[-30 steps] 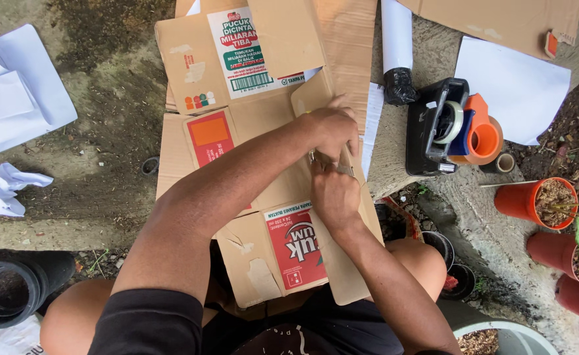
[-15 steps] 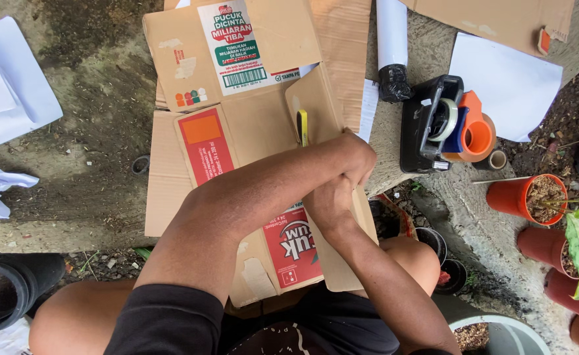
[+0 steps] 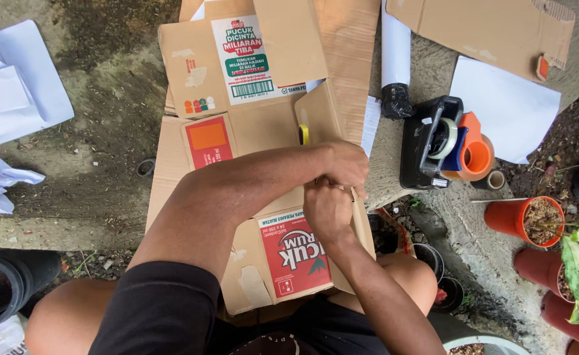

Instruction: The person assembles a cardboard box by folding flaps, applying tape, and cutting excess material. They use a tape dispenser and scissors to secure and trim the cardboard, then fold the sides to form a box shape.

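Flattened cardboard box spread over lap and ground, flaps running out toward 12 o'clock; red label panel near the body at 6 o'clock, white-and-green label at 12.

Left hand reached across the box, knuckles up, fingers curled down over the box's right edge at about 3 o'clock of the panel. Looks closed on the cardboard edge; fingertips hidden, so grip not certain.

Right hand just under the left, touching it, fingers folded tight; whatever sits inside the fist cannot be made out.

Yellow-tipped tool lying on the cardboard just at 11 o'clock of the left hand, apart from it.

Black tape dispenser on the concrete at 3 o'clock, orange piece touching its right side. White paper roll at 1 o'clock. White sheet beyond the dispenser. Orange pots with soil at 4 o'clock. Crumpled paper at 9 o'clock, well apart.
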